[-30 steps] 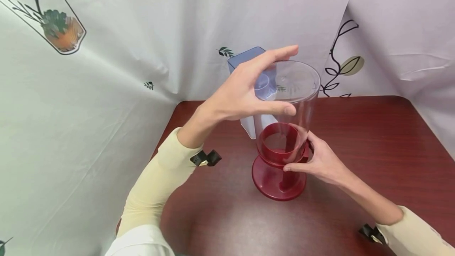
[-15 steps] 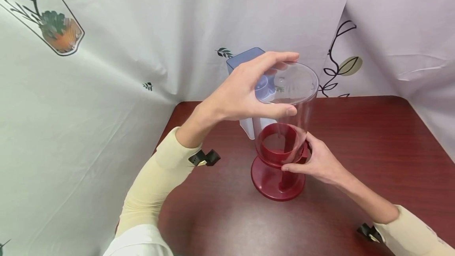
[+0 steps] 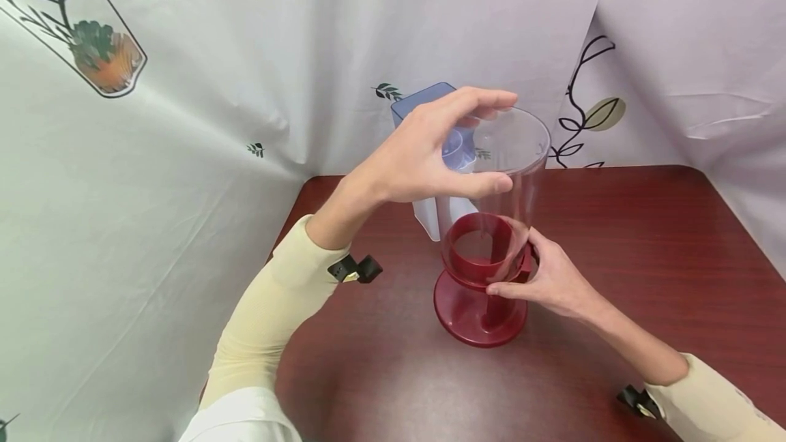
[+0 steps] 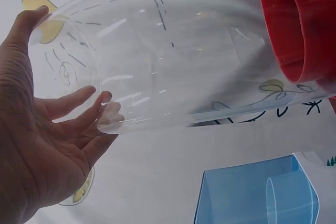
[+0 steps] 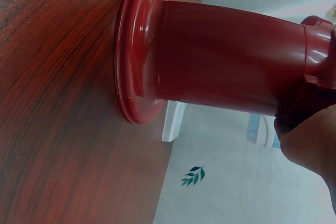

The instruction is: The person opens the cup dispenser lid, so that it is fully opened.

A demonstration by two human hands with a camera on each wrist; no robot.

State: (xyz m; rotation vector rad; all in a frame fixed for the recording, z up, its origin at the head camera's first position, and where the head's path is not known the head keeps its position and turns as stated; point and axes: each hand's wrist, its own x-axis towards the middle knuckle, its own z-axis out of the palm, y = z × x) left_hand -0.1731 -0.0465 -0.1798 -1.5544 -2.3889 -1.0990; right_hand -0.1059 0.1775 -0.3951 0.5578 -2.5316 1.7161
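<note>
A tall clear plastic cylinder [image 3: 522,200] stands upright in the ring of a red stand [image 3: 475,312], whose round foot is on the table. My left hand [image 3: 417,159] holds the cylinder's top rim from the left, thumb and fingers spread around it. In the left wrist view the thumb and fingertips of that hand [image 4: 47,156] lie at opposite sides of the rim. Lower down, my right hand [image 3: 555,278] grips the stand's ring from the right, its thumb in front. The right wrist view shows the stand's thick red column [image 5: 226,56] beside that hand [image 5: 310,142].
Behind the cylinder stands a box-like container with a see-through blue upper part [image 3: 424,99] and a white lower part [image 3: 428,219]. The dark red wooden table [image 3: 651,244] meets white patterned cloth [image 3: 245,33] at the back and left.
My left forefinger has come down toward the cylinder's rim, and the left thumb has shifted slightly up. My right hand, the cylinder and the stand have stayed in place.
</note>
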